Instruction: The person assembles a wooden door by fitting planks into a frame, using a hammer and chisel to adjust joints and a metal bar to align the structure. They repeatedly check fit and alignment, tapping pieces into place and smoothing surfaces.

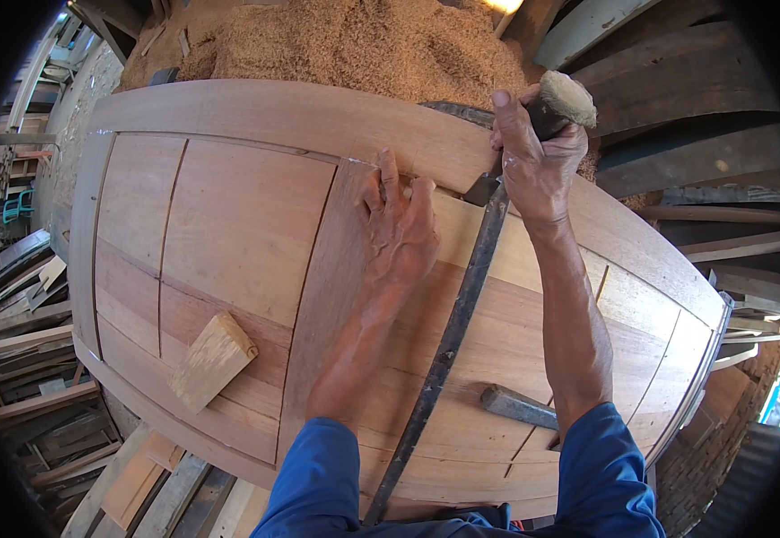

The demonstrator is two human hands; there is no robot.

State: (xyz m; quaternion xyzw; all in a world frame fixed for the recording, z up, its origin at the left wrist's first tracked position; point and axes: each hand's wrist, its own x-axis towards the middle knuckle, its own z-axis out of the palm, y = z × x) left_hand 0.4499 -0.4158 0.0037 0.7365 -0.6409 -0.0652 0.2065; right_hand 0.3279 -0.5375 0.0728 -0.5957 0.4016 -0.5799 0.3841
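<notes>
A large wooden panelled door point(228, 224) lies flat in front of me. My right hand point(540, 157) is closed around a dark-handled chisel point(547, 117) with a pale, frayed butt end. Its flat blade point(482, 189) points down at the frame, beside the upper end of a long dark metal clamp bar point(461, 327) crossing the door. My left hand point(400, 220) rests on the door near a frame joint, index finger stretched out, other fingers partly bent, holding nothing visible. Under my right forearm lies a grey metal hammer head point(520, 408); its handle is mostly hidden.
A pale wood block point(214, 362) lies on the door's left panel. Beyond the far edge is a heap of wood shavings point(345, 49). Boards point(686, 90) are stacked at the right, and timber offcuts point(40, 403) at the left.
</notes>
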